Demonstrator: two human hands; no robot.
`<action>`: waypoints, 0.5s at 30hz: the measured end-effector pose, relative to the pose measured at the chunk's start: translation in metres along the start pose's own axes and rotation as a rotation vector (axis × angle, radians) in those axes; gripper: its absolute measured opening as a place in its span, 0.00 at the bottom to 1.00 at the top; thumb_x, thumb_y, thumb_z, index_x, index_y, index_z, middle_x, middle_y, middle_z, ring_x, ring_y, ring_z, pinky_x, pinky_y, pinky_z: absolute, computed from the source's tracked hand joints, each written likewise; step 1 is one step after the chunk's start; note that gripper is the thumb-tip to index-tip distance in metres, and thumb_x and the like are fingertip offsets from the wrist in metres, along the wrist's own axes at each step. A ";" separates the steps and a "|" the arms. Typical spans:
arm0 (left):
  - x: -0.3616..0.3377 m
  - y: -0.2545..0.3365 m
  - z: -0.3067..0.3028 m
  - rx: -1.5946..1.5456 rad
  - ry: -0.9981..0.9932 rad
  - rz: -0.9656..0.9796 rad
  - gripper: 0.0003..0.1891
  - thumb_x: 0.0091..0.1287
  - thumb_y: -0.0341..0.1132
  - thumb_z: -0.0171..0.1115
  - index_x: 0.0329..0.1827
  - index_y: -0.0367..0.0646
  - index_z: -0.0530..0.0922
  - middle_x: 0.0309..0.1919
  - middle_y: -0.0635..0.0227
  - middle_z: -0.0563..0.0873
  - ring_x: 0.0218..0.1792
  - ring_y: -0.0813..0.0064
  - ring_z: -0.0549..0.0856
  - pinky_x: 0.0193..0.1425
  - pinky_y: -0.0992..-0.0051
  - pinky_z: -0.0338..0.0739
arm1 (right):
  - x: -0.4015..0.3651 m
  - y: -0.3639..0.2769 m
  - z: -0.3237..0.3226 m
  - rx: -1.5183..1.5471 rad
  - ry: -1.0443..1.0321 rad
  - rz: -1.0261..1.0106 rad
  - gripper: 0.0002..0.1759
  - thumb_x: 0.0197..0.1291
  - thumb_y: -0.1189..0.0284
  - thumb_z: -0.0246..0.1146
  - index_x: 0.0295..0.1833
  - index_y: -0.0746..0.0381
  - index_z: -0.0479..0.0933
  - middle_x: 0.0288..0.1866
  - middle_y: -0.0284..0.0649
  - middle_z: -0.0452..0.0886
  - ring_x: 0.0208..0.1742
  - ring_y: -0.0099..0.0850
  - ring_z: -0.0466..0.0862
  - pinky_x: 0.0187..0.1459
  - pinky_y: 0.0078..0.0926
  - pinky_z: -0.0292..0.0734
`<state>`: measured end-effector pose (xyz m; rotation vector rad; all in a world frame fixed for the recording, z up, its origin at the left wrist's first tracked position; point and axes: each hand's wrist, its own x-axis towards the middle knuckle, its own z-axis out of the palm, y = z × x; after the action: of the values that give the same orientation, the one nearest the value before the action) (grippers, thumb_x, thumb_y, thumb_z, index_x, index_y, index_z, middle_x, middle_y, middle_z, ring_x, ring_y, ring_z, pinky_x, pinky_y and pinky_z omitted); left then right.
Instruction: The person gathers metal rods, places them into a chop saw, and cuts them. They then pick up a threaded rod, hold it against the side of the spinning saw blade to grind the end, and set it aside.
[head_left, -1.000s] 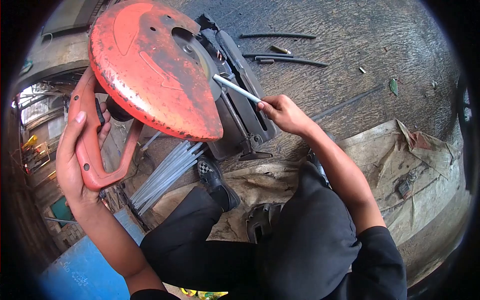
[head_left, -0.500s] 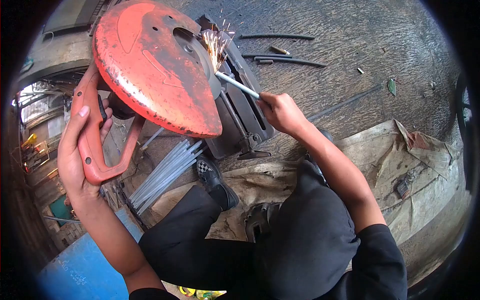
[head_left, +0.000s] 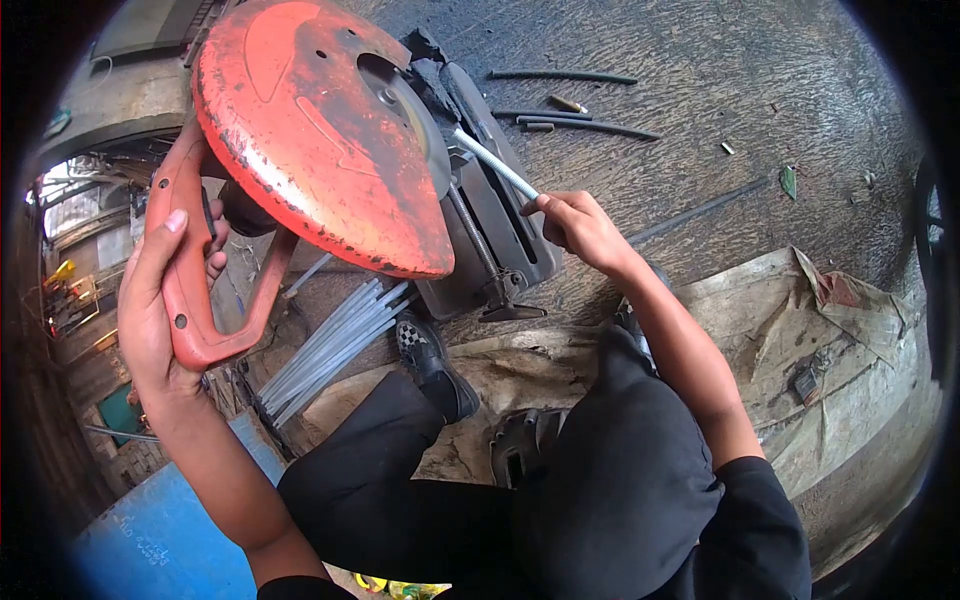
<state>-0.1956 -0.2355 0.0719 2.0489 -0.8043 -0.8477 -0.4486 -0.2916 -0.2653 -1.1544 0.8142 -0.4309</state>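
Observation:
My left hand (head_left: 150,310) is wrapped round the red D-shaped handle (head_left: 187,285) of a chop saw, its thumb along the near side and its fingertips by the black trigger. The saw's worn red guard (head_left: 320,160) covers most of the grey cutting disc (head_left: 432,145). In my right hand (head_left: 588,232) is a thin, light grey metal rod (head_left: 497,167), gripped near one end. Its far end stands just right of the disc, over the saw's dark base (head_left: 530,255); no sparks show. A clamp screw (head_left: 475,230) runs along the base.
A bundle of similar rods (head_left: 330,345) lies on the floor below the saw. Several dark hose-like pieces (head_left: 565,76) and a long thin bar (head_left: 700,208) lie on the ground to the right. A dirty cloth sheet (head_left: 740,310) spreads near my feet, and a blue panel (head_left: 180,530) is at lower left.
The sparks have stopped. My right hand has shifted slightly right and down, bringing the rod's end away from the disc. My left hand keeps its hold on the handle.

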 end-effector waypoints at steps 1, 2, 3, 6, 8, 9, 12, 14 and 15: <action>-0.001 0.001 0.003 -0.016 0.020 -0.005 0.28 0.67 0.37 0.59 0.66 0.28 0.66 0.51 0.53 0.81 0.48 0.71 0.83 0.48 0.77 0.78 | 0.001 -0.001 -0.001 0.157 -0.080 0.044 0.20 0.70 0.63 0.51 0.47 0.67 0.81 0.18 0.33 0.73 0.21 0.21 0.72 0.24 0.25 0.66; -0.003 0.002 0.005 -0.032 0.041 -0.010 0.28 0.67 0.38 0.59 0.66 0.28 0.66 0.51 0.53 0.82 0.48 0.71 0.83 0.49 0.77 0.78 | 0.001 -0.003 -0.001 0.314 -0.160 0.088 0.20 0.71 0.63 0.50 0.48 0.67 0.81 0.17 0.29 0.70 0.19 0.19 0.70 0.22 0.22 0.63; -0.004 0.002 0.007 -0.031 0.043 -0.010 0.28 0.67 0.38 0.59 0.66 0.28 0.66 0.51 0.53 0.82 0.48 0.71 0.83 0.49 0.77 0.78 | -0.004 -0.015 0.001 0.312 -0.152 0.131 0.20 0.72 0.64 0.49 0.48 0.68 0.80 0.18 0.26 0.67 0.18 0.16 0.65 0.20 0.19 0.58; -0.009 0.003 0.008 -0.026 0.073 -0.016 0.28 0.68 0.39 0.59 0.66 0.29 0.66 0.51 0.53 0.82 0.49 0.71 0.83 0.52 0.75 0.77 | -0.010 -0.011 0.009 0.277 -0.245 0.133 0.20 0.74 0.61 0.49 0.50 0.65 0.79 0.17 0.23 0.63 0.16 0.14 0.59 0.18 0.17 0.53; -0.008 0.002 0.006 -0.055 0.032 -0.024 0.28 0.68 0.39 0.58 0.66 0.29 0.66 0.51 0.53 0.82 0.49 0.70 0.83 0.54 0.74 0.76 | -0.008 -0.006 0.014 0.224 -0.279 0.148 0.20 0.74 0.60 0.49 0.49 0.65 0.79 0.18 0.23 0.63 0.17 0.14 0.60 0.18 0.17 0.54; -0.008 0.002 0.005 -0.056 0.033 -0.026 0.28 0.68 0.39 0.58 0.66 0.29 0.66 0.51 0.53 0.82 0.49 0.70 0.83 0.54 0.74 0.76 | -0.008 -0.002 0.017 0.187 -0.251 0.098 0.20 0.74 0.60 0.50 0.48 0.65 0.79 0.18 0.23 0.63 0.17 0.14 0.61 0.19 0.16 0.55; -0.008 0.002 0.005 -0.071 0.022 -0.022 0.28 0.68 0.38 0.58 0.66 0.29 0.67 0.51 0.54 0.82 0.49 0.70 0.82 0.54 0.74 0.76 | -0.008 -0.002 0.021 0.108 -0.194 0.029 0.19 0.73 0.61 0.51 0.45 0.66 0.79 0.18 0.25 0.65 0.19 0.16 0.63 0.21 0.20 0.59; -0.003 0.002 0.008 -0.065 0.031 -0.005 0.27 0.68 0.38 0.58 0.66 0.29 0.67 0.51 0.53 0.81 0.49 0.70 0.82 0.54 0.74 0.76 | -0.003 -0.006 0.019 0.021 -0.137 -0.018 0.17 0.71 0.63 0.53 0.40 0.67 0.78 0.18 0.29 0.67 0.21 0.20 0.65 0.24 0.27 0.64; -0.003 0.002 0.007 -0.065 0.030 -0.004 0.27 0.68 0.38 0.58 0.66 0.29 0.67 0.51 0.53 0.81 0.49 0.70 0.82 0.54 0.74 0.76 | -0.002 -0.004 0.021 0.021 -0.136 -0.019 0.17 0.71 0.63 0.53 0.40 0.67 0.78 0.18 0.29 0.67 0.21 0.20 0.65 0.24 0.27 0.64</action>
<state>-0.2038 -0.2371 0.0712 2.0020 -0.7470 -0.8326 -0.4335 -0.2784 -0.2570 -1.1597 0.6794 -0.3713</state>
